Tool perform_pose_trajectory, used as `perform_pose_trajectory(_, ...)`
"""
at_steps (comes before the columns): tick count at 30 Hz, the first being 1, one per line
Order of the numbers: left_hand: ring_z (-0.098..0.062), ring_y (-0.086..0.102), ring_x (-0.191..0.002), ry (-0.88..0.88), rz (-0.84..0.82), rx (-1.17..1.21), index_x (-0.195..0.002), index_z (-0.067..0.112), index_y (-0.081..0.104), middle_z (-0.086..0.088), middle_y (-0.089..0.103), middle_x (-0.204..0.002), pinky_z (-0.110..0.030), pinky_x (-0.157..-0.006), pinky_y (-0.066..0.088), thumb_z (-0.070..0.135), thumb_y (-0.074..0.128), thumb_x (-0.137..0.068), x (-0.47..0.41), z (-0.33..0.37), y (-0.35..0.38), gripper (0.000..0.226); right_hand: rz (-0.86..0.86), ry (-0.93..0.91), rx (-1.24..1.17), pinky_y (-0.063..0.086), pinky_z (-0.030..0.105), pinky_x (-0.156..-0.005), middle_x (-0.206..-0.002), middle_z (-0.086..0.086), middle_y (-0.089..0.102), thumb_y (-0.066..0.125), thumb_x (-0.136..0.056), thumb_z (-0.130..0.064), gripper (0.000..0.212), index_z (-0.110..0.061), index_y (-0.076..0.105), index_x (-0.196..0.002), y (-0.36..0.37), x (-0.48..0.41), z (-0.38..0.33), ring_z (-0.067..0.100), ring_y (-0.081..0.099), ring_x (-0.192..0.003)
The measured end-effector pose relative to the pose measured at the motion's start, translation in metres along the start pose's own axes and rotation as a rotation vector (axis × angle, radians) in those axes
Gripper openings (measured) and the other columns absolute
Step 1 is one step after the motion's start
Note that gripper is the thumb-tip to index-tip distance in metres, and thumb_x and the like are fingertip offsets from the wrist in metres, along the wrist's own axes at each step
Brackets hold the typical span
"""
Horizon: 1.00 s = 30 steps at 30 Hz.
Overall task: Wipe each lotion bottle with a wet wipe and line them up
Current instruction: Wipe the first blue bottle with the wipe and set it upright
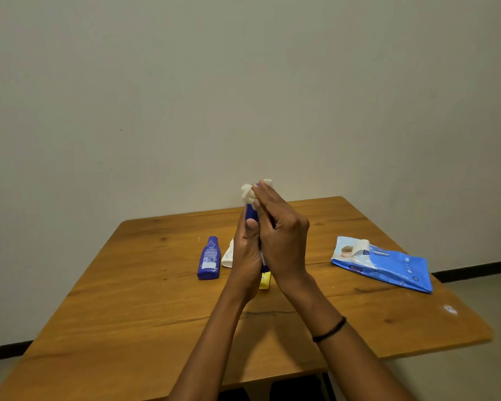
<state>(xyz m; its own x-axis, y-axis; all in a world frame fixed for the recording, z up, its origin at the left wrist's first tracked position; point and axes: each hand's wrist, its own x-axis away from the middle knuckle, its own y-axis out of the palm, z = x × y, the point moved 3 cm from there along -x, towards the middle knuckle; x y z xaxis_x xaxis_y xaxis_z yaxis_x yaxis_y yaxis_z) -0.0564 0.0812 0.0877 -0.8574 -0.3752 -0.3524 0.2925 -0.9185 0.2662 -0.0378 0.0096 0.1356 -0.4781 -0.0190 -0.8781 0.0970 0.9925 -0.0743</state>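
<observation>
A plain pale wall (243, 82) fills the upper half of the view. Below it stands a wooden table (128, 328) whose far edge is close to the wall. A dark skirting strip (475, 272) runs along the foot of the wall on both sides.

On the right part of the table lies a blue pack of wipes (388, 264), flat, with its white flap (362, 246) peeled up at the far end.

Both forearms reach in from the bottom edge and meet above the middle of the table. The left hand (245, 253) wraps around the lower body of a blue bottle (250, 214), its thumb lying across the near side. The bottle is upright and raised off the table. The right hand (284, 238) closes over the bottle's upper part, its fingers pressing a crumpled wet wipe (248, 193) against the top.

Left of the hands a second blue bottle (209, 260) lies on its side, with its cap pointing away. Just beside it, partly hidden by the left hand, lies a white bottle (228, 254). Under the wrists a yellow item (265, 280) shows, perhaps another bottle, though most of it is covered.

A black band (329, 329) circles the right wrist. A small round sticker (450, 309) sits near the table's right edge.
</observation>
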Motion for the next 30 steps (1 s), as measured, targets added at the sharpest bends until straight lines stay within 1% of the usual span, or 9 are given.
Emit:
perform_pose_trajectory(5, -0.023, 0.064, -0.121, -0.004, 0.04, 0.022, -0.135, 0.047, 0.047, -0.001, 0.064, -0.131, -0.029, -0.076, 0.058, 0.065, 0.043, -0.085, 0.001, 0.001, 0.005, 0.053, 0.058, -0.042, -0.015, 0.053, 0.032, -0.095, -0.132, 0.005, 0.059, 0.065, -0.09, -0.001, 0.042, -0.005, 0.056, -0.131, -0.002, -0.008, -0.001, 0.018, 0.057, -0.124)
perform_pose_trajectory(8, -0.031, 0.059, -0.126, 0.017, 0.057, -0.078, -0.147, 0.037, 0.037, -0.01, 0.057, -0.139, -0.036, -0.082, 0.06, 0.064, 0.041, -0.091, 0.004, -0.004, 0.009, 0.063, 0.083, 0.035, -0.046, 0.052, 0.018, -0.091, -0.123, 0.0, 0.066, 0.063, -0.094, -0.009, 0.032, -0.008, 0.063, -0.126, -0.004, -0.02, -0.002, 0.001, 0.059, -0.116)
perform_pose_trajectory(10, -0.024, 0.06, -0.125, 0.058, 0.074, -0.134, -0.14, 0.049, 0.041, 0.003, 0.058, -0.14, -0.039, -0.09, 0.059, 0.079, 0.045, -0.082, 0.002, -0.001, 0.006, 0.066, -0.013, -0.006, -0.03, 0.046, 0.006, -0.087, -0.113, -0.01, 0.067, 0.061, -0.096, -0.011, 0.024, -0.011, 0.067, -0.119, -0.007, -0.027, -0.005, -0.017, 0.054, -0.106)
perform_pose_trajectory(12, -0.007, 0.059, -0.123, 0.109, 0.07, -0.202, -0.126, 0.069, 0.042, 0.03, 0.058, -0.132, -0.026, -0.088, 0.058, 0.085, 0.049, -0.074, 0.0, 0.006, 0.0, 0.056, -0.133, -0.052, -0.011, 0.045, 0.005, -0.085, -0.109, -0.01, 0.068, 0.057, -0.098, -0.014, 0.02, -0.016, 0.068, -0.114, -0.01, -0.033, -0.008, -0.016, 0.055, -0.1)
perform_pose_trajectory(15, 0.014, 0.052, -0.121, 0.134, 0.039, -0.302, -0.128, 0.066, 0.039, 0.046, 0.052, -0.125, -0.013, -0.09, 0.052, 0.052, 0.051, -0.096, 0.0, 0.008, -0.005, 0.037, -0.247, -0.059, 0.075, 0.049, 0.011, -0.084, -0.106, -0.008, 0.069, 0.054, -0.1, -0.021, 0.019, -0.017, 0.067, -0.113, -0.013, -0.037, -0.006, -0.001, 0.061, -0.095)
perform_pose_trajectory(18, 0.025, 0.047, -0.116, 0.168, 0.011, -0.399, -0.133, 0.049, 0.034, 0.038, 0.046, -0.129, 0.0, -0.085, 0.043, 0.017, 0.052, -0.102, 0.002, 0.003, -0.003, 0.048, -0.219, -0.039, 0.246, 0.052, 0.017, -0.083, -0.103, -0.003, 0.07, 0.056, -0.098, -0.018, 0.017, -0.014, 0.068, -0.11, -0.012, -0.031, -0.005, 0.008, 0.065, -0.092)
perform_pose_trajectory(22, 0.015, 0.058, -0.111, 0.146, 0.001, -0.321, -0.126, 0.057, 0.042, 0.043, 0.059, -0.115, -0.006, -0.078, 0.05, 0.046, 0.05, -0.098, 0.005, 0.005, 0.0, 0.031, -0.189, -0.009, 0.016, 0.051, 0.017, -0.089, -0.107, -0.003, 0.072, 0.061, -0.095, -0.019, 0.02, -0.013, 0.071, -0.111, -0.018, -0.027, -0.002, 0.006, 0.065, -0.101)
perform_pose_trajectory(25, -0.001, 0.069, -0.102, 0.125, -0.076, -0.238, -0.12, 0.069, 0.049, 0.031, 0.065, -0.114, -0.016, -0.067, 0.056, 0.073, 0.049, -0.083, 0.004, 0.007, -0.002, 0.037, -0.229, 0.039, -0.194, 0.052, 0.017, -0.085, -0.106, -0.008, 0.072, 0.059, -0.095, -0.021, 0.02, -0.016, 0.071, -0.111, -0.019, -0.029, 0.003, 0.004, 0.065, -0.101)
perform_pose_trajectory(30, -0.019, 0.07, -0.071, 0.084, -0.136, -0.016, -0.123, 0.047, 0.058, -0.001, 0.072, -0.095, -0.034, -0.061, 0.06, 0.07, 0.059, -0.084, 0.0, 0.001, -0.01, 0.045, -0.351, 0.177, -0.499, 0.055, 0.024, -0.084, -0.109, -0.009, 0.071, 0.056, -0.097, -0.014, 0.019, -0.018, 0.07, -0.11, -0.018, -0.031, 0.009, 0.013, 0.066, -0.105)
